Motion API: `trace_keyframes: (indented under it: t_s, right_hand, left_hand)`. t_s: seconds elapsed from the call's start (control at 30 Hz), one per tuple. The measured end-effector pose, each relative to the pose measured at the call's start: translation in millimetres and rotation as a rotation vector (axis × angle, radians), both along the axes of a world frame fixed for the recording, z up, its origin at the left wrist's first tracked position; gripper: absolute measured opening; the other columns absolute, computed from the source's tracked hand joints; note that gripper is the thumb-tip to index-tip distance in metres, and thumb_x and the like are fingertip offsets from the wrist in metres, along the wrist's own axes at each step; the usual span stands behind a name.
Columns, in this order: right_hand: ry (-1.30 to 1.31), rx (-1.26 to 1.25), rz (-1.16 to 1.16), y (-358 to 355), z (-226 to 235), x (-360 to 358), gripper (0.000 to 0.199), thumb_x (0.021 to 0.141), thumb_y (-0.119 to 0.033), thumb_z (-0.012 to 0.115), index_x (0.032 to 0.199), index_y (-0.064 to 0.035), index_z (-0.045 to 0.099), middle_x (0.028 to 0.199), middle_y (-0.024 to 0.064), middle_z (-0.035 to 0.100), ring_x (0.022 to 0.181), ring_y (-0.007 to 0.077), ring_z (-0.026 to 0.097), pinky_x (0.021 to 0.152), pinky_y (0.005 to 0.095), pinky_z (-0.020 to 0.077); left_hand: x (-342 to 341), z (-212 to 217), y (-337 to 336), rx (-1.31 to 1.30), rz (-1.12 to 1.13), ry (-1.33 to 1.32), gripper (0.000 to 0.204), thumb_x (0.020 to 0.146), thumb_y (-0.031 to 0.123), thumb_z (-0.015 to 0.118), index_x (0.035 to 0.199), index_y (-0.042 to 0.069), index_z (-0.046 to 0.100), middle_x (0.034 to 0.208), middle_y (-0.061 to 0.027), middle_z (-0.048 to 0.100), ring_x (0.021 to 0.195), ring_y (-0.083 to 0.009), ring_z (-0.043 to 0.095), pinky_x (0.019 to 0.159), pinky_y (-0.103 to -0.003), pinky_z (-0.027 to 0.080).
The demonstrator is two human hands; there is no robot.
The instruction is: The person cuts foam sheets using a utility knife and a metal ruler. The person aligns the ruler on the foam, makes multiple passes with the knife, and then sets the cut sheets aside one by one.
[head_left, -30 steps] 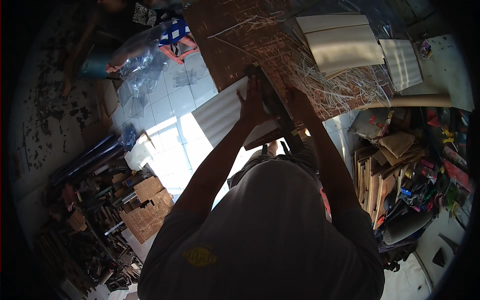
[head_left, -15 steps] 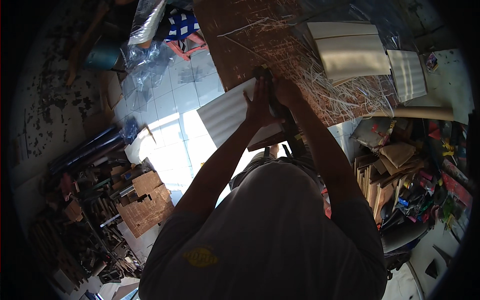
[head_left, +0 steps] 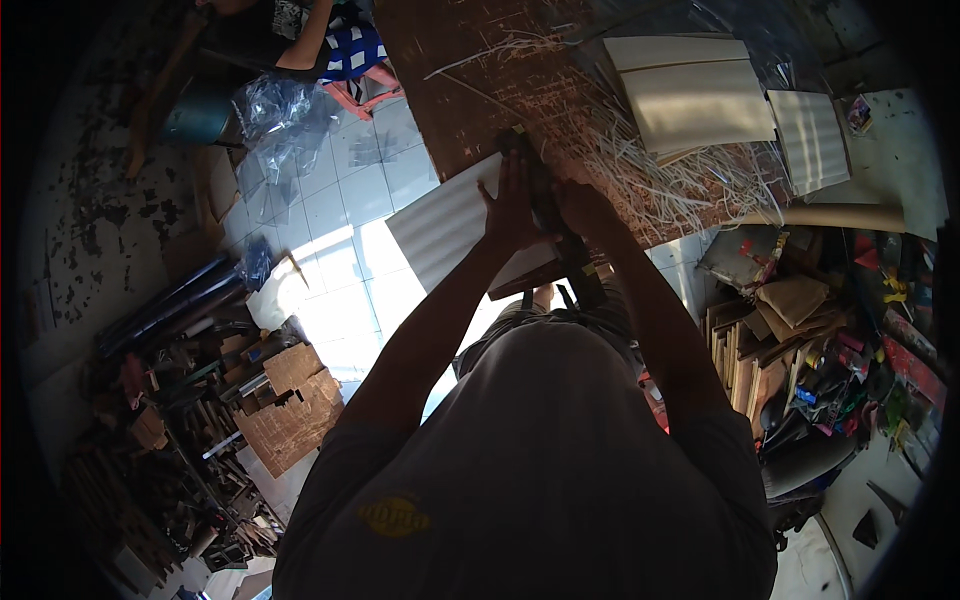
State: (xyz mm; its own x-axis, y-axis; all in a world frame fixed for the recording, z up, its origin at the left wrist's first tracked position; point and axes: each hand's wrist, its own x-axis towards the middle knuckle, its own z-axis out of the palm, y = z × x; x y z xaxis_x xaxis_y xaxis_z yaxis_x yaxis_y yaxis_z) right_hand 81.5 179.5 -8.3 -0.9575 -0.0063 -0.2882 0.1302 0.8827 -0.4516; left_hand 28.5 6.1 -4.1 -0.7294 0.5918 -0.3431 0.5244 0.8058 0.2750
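One white sheet (head_left: 440, 230) lies at the near left corner of the brown counter (head_left: 425, 60), one part jutting out past the edge over the floor tiles. One long dark bar (head_left: 544, 195) lies along its right side, running up toward the far end of the counter. Two hands are on the job: the left hand (head_left: 513, 212) is spread wide, fingers pointing away from the body, pressed across the sheet and the bar; the right hand (head_left: 585, 211) is curled up tight just right of the bar, and I can't tell from here what is inside it. To the right sits one heap of thin pale strips (head_left: 670, 185), too many to count. Beyond it lie one large pale stack (head_left: 695, 100), its layers hard to number, and one smaller pale panel (head_left: 808, 140). One co-worker's arm (head_left: 308, 45) shows at the far left, near one pink stool (head_left: 350, 102).
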Motion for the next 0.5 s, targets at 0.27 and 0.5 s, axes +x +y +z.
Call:
trace_keyframes:
  t_s: [0.27,0.5]
  right_hand:
    - [0.016,0.008,-0.14,-0.9,-11.6,154.1,0.035,0.114,-0.028,0.036,0.114,-0.0001,0.058,0.095,0.0231,0.069,0.084,0.0414,0.071,0.073,0.053,0.0594]
    - [-0.117,-0.026,-0.07,3.6,9.8,178.5,0.027,0.112,-0.023,0.04,0.118,-0.0013,0.055,0.099,0.0193,0.066,0.079,0.0358,0.071,0.064,0.0482,0.059]
  left_hand:
    - [0.5,-5.6,-3.4,0.034,0.016,0.016,0.165,0.05,0.082,0.087,0.168,0.003,0.002,0.176,-0.0206,-0.008,0.163,-0.0363,-0.003,0.117,-0.082,0.011]
    - [1.0,-4.5,-3.5,0.054,-0.007,0.047,0.164,0.051,0.081,0.086,0.166,-0.002,0.004,0.175,-0.0223,-0.006,0.163,-0.036,-0.004,0.116,-0.082,0.01]
